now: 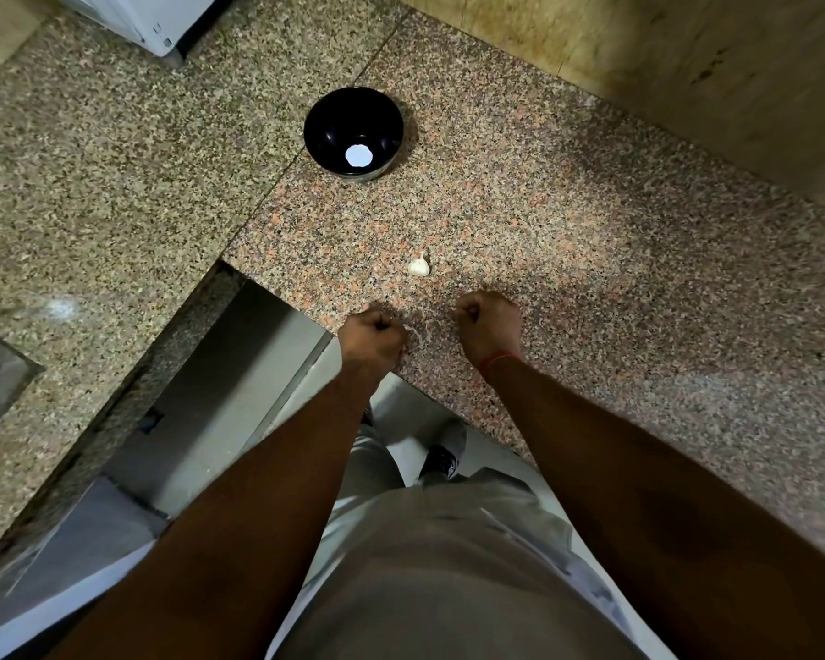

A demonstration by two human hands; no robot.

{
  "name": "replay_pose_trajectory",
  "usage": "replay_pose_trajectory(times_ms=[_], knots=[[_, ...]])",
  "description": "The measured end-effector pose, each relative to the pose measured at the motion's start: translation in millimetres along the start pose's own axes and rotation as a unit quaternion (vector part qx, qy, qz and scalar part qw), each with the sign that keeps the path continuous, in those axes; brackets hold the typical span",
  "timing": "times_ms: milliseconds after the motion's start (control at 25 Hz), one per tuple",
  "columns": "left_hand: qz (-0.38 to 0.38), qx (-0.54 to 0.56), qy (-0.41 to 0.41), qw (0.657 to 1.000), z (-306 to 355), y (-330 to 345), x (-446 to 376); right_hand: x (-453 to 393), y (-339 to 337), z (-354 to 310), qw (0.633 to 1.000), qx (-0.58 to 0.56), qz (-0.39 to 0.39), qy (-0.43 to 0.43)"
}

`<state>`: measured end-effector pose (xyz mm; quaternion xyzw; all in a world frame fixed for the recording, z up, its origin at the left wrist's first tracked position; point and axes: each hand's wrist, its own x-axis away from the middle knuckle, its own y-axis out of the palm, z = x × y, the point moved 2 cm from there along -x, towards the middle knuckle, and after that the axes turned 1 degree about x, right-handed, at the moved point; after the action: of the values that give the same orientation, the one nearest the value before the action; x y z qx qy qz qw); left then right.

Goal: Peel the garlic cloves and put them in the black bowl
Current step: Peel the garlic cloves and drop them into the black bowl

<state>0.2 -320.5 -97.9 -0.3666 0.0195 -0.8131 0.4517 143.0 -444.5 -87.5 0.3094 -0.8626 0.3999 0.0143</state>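
Here, nearest the person, both hands rest on the granite counter (pixel 591 259) just short of the garlic (pixel 419 265). The left hand (pixel 374 336) has its fingers curled tight, a pale wisp at its knuckles, perhaps skin; whether it pinches anything cannot be told. The right hand (pixel 489 321) is fisted too, seemingly empty. The garlic, white, papery and pointed, looks unpeeled. Well beyond the garlic stands the black bowl (pixel 325 116), probably set clear for working, holding only a bright reflection.

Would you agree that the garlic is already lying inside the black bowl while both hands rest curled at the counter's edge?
Not quite. The head view shows the garlic on the counter, short of the black bowl. The left hand and right hand do rest curled at the edge.
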Motion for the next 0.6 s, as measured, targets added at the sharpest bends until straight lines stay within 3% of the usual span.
replay_pose_trajectory(times_ms=[160,400,600], knots=[[0.019,-0.020,0.011,1.000,2.7,1.5,4.0,1.5,-0.2,11.7,0.995,-0.093,-0.036,0.024],[0.019,0.013,-0.005,1.000,7.1,2.1,4.9,4.6,5.6,-0.7,0.955,-0.255,-0.138,0.069],[0.023,0.037,-0.029,0.999,5.5,1.3,2.7,6.1,10.2,-8.4,0.945,-0.264,-0.180,0.065]])
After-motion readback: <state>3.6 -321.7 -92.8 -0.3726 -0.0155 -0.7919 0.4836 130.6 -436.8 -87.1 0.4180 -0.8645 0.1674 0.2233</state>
